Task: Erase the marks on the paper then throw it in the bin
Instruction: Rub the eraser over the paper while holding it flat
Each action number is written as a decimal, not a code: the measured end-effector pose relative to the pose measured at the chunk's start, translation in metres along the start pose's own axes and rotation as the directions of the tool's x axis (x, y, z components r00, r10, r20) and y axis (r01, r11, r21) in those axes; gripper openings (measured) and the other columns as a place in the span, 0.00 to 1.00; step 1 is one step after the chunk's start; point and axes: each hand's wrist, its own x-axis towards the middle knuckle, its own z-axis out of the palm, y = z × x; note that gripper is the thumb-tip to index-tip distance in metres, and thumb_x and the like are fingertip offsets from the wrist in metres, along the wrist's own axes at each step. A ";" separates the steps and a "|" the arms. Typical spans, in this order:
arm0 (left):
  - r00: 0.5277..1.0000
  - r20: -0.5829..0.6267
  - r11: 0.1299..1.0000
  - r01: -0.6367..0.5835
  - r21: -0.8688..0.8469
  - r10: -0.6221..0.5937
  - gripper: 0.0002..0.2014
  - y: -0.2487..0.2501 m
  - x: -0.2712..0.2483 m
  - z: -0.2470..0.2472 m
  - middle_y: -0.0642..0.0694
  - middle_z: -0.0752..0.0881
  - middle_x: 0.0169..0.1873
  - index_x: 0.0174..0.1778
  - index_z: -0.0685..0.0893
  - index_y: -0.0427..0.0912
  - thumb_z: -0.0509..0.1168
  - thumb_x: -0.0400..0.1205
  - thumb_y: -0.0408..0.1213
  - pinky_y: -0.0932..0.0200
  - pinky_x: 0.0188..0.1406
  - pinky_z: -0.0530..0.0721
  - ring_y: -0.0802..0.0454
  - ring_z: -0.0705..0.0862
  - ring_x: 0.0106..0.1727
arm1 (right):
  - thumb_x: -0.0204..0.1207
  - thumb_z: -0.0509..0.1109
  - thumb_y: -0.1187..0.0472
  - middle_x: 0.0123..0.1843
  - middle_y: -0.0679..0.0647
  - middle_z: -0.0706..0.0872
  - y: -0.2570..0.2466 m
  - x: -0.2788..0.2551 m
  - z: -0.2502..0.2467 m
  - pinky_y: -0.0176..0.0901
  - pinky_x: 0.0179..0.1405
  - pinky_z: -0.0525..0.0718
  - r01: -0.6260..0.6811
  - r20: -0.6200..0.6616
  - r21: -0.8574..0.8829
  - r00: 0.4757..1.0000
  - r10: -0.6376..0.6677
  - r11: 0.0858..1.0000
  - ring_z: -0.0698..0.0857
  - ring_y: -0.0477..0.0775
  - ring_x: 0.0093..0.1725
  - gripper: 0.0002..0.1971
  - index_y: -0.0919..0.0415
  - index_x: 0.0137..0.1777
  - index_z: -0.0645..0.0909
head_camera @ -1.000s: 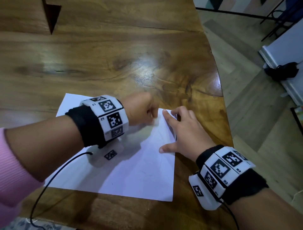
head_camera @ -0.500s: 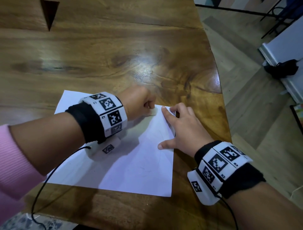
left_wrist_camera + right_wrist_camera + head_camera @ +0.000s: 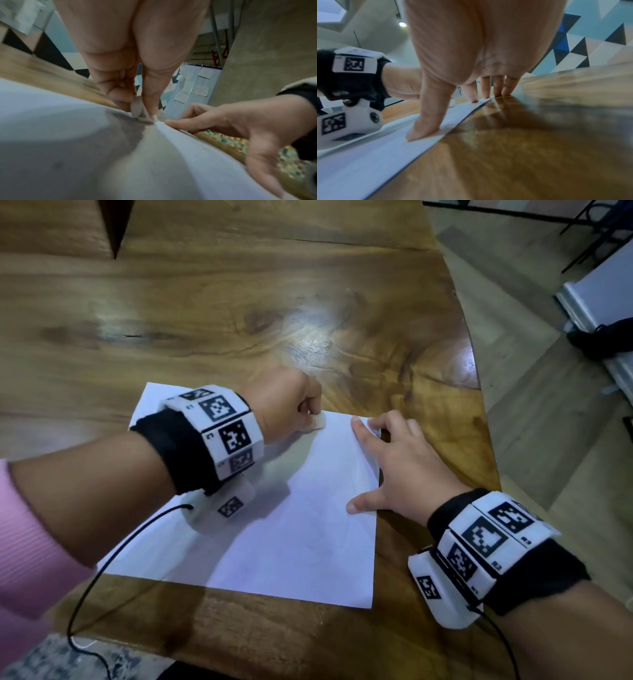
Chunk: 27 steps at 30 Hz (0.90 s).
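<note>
A white sheet of paper point(image 3: 298, 535) lies flat on the wooden table point(image 3: 239, 320) near its front edge, with only faint pencil traces showing. My left hand point(image 3: 291, 409) pinches a small white eraser point(image 3: 139, 112) and presses it on the paper's far edge point(image 3: 51, 108). My right hand point(image 3: 394, 463) lies flat with fingers spread, holding down the paper's right edge point(image 3: 385, 155); its thumb point(image 3: 426, 121) and fingertips point(image 3: 486, 89) press the sheet. In the left wrist view the right hand point(image 3: 240, 127) sits just right of the eraser.
The table's curved right edge point(image 3: 479, 405) lies close to my right hand, with wood floor point(image 3: 548, 440) beyond. A dark bag point(image 3: 603, 337) rests on the floor by a white wall base at the far right. A black cable point(image 3: 113, 559) trails from the left wrist.
My left hand with the eraser has slid away from me, from mid-sheet toward the paper's far edge. The right hand has kept its place on the right edge.
</note>
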 end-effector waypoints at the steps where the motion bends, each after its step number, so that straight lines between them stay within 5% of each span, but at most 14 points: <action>1: 1.000 0.019 1.000 -0.016 -0.022 0.017 0.06 -0.001 -0.005 0.004 0.50 0.80 0.28 0.40 0.86 0.39 0.72 0.72 0.37 0.72 0.28 0.66 0.50 0.77 0.37 | 0.57 0.78 0.37 0.73 0.48 0.55 0.000 0.000 0.000 0.41 0.76 0.62 0.000 0.001 -0.005 1.000 0.000 1.000 0.56 0.49 0.72 0.59 0.50 0.83 0.45; 4: 0.971 0.184 0.988 -0.150 -0.032 0.154 0.05 -0.003 -0.033 0.014 0.47 0.84 0.31 0.35 0.85 0.42 0.71 0.72 0.40 0.75 0.29 0.67 0.50 0.77 0.34 | 0.58 0.78 0.37 0.73 0.48 0.55 -0.001 0.001 -0.001 0.41 0.76 0.61 0.004 0.005 -0.017 1.000 -0.004 1.000 0.56 0.50 0.72 0.59 0.50 0.83 0.45; 7: 0.928 0.307 0.973 -0.229 0.021 0.212 0.04 0.000 -0.040 0.016 0.48 0.88 0.36 0.37 0.87 0.44 0.71 0.72 0.40 0.65 0.35 0.73 0.51 0.80 0.37 | 0.58 0.78 0.37 0.73 0.48 0.55 -0.001 0.000 -0.001 0.41 0.76 0.61 0.004 0.004 -0.016 1.000 -0.004 1.000 0.56 0.50 0.72 0.59 0.50 0.83 0.45; 10: 0.977 0.168 0.989 -0.141 0.040 0.133 0.05 0.007 -0.013 0.008 0.48 0.86 0.34 0.42 0.87 0.42 0.70 0.72 0.35 0.65 0.31 0.68 0.50 0.80 0.38 | 0.57 0.78 0.37 0.73 0.48 0.56 -0.002 0.000 -0.001 0.41 0.75 0.61 0.003 -0.003 -0.017 1.000 -0.003 1.000 0.56 0.49 0.71 0.59 0.49 0.83 0.46; 13: 0.993 -0.005 0.992 -0.114 0.047 0.115 0.05 0.018 0.003 0.007 0.55 0.76 0.25 0.43 0.86 0.39 0.69 0.72 0.32 0.75 0.27 0.69 0.54 0.73 0.29 | 0.58 0.77 0.36 0.72 0.48 0.56 -0.002 0.000 -0.001 0.40 0.74 0.61 0.008 -0.004 -0.021 1.000 -0.008 1.000 0.57 0.49 0.71 0.59 0.49 0.83 0.46; 19: 0.917 0.307 0.962 -0.274 0.016 0.256 0.06 0.015 -0.043 0.027 0.48 0.84 0.32 0.35 0.84 0.42 0.68 0.74 0.40 0.67 0.34 0.72 0.49 0.77 0.35 | 0.57 0.78 0.37 0.73 0.48 0.56 -0.001 0.000 -0.001 0.40 0.73 0.62 0.017 -0.008 -0.009 1.000 -0.017 1.000 0.56 0.50 0.71 0.59 0.50 0.83 0.46; 21: 0.916 0.306 0.960 -0.279 0.023 0.259 0.06 0.013 -0.045 0.028 0.44 0.87 0.38 0.37 0.84 0.42 0.67 0.75 0.40 0.61 0.38 0.74 0.47 0.80 0.39 | 0.57 0.78 0.37 0.73 0.48 0.55 -0.001 0.000 -0.001 0.40 0.73 0.61 0.019 -0.008 0.003 1.000 -0.019 1.000 0.56 0.49 0.72 0.59 0.50 0.83 0.45; 27: 0.929 0.289 0.965 -0.257 0.050 0.232 0.04 0.018 -0.046 0.026 0.47 0.87 0.38 0.38 0.85 0.44 0.68 0.74 0.39 0.65 0.34 0.67 0.54 0.74 0.35 | 0.58 0.81 0.44 0.79 0.43 0.54 0.003 -0.006 0.001 0.32 0.74 0.56 0.020 -0.025 0.096 1.000 -0.018 0.995 0.54 0.44 0.77 0.58 0.56 0.83 0.50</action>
